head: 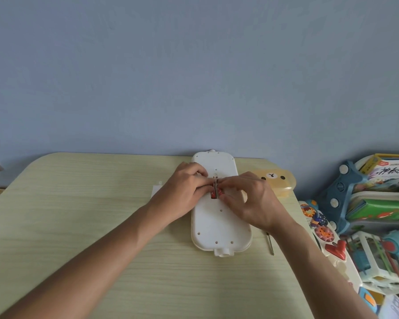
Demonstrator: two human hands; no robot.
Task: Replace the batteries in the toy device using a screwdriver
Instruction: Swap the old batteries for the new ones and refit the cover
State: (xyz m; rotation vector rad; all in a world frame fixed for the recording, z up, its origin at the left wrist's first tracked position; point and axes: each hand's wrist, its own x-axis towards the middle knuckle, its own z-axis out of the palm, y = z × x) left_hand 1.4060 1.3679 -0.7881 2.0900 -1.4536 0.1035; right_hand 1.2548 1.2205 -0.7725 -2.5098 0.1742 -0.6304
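Note:
A white toy device [219,226] lies face down on the pale wooden table [78,215], long side running away from me. Its battery bay is uncovered near the middle, and red batteries [215,194] show inside it. My left hand [184,187] and my right hand [251,199] meet over the bay, fingertips pinching at the batteries. A thin screwdriver [270,244] rests on the table to the right of the device, partly under my right wrist. A small white flat piece [157,188], possibly the bay's cover, lies left of my left hand.
A yellow bear-faced box [279,180] stands at the table's back right corner. Beyond the table's right edge are several colourful toys [327,236], a blue rack [341,196] and books [387,176]. A blue wall rises behind the table.

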